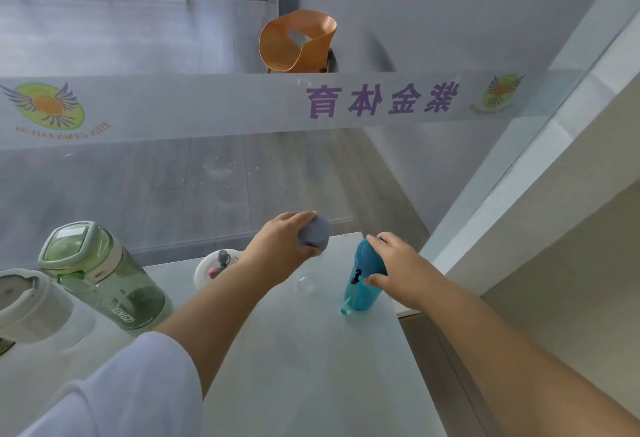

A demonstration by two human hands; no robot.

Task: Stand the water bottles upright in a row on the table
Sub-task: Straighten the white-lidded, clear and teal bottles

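A clear, see-through water bottle with a grey round cap (313,235) stands upright near the far edge of the pale tabletop (311,367), long axis vertical, cap pointing up; its transparent body is hard to make out. The left hand (277,249) curls over that cap, fingers partly closed around it from the left. Just to its right, near the far right corner, a teal plastic bottle with a dangling loop strap (363,280) stands upright too, top upward; the right hand (398,270) grips it from the right, thumb across the front and fingers wrapped over the top, closed on it. Along the left edge a large translucent green bottle with a pale green square lid (104,274) stands upright; a white-lidded container (31,301) sits at the left border; a white round-topped bottle (216,265) stands behind the left forearm.
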